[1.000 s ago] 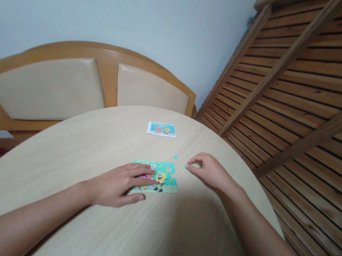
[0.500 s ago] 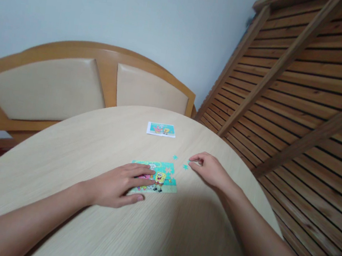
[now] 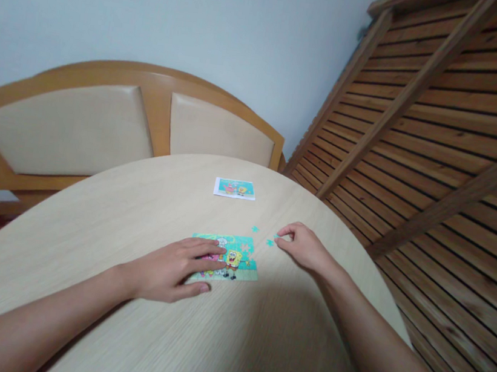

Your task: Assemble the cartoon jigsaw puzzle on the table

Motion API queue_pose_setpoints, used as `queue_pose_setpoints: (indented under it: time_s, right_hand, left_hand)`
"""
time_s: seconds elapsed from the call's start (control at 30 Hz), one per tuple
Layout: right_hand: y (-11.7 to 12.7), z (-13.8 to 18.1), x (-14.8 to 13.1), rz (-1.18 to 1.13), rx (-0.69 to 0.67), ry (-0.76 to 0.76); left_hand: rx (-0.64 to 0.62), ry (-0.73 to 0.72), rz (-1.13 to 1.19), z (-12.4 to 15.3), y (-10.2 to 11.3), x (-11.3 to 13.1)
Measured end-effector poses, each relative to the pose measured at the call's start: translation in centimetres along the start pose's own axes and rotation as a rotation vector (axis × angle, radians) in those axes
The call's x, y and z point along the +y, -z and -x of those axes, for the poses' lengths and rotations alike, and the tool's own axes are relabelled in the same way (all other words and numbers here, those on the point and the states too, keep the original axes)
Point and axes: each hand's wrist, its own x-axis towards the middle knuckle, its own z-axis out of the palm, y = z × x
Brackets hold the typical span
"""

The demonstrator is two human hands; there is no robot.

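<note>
A small cartoon jigsaw puzzle (image 3: 239, 259) lies on the round pale wooden table (image 3: 144, 209). My left hand (image 3: 173, 268) rests flat on the puzzle's left part, fingers stretched out. To its right, my right hand (image 3: 304, 248) has its fingers curled, thumb and forefinger pinched just right of a loose teal piece (image 3: 270, 242). I cannot see whether anything is in the pinch. Another loose teal piece (image 3: 255, 229) lies a little farther back.
A small reference picture card (image 3: 235, 188) lies near the table's far edge. Behind the table stands a curved wooden bench with beige padded backs (image 3: 101, 124). A slatted wooden frame (image 3: 444, 126) leans along the right side, close to the table's edge.
My right hand drew back slightly to the right, leaving a teal piece on the table by its fingertips. My left hand stayed on the puzzle.
</note>
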Motion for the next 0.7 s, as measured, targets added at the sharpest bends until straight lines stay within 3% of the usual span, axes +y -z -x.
queue_pose_setpoints:
  time_s: [0.7]
  right_hand:
    - [-0.24,-0.24,0.66,0.018,-0.01,0.055]
  left_hand:
    - [0.017,-0.002,0.014,-0.11,0.15,0.17]
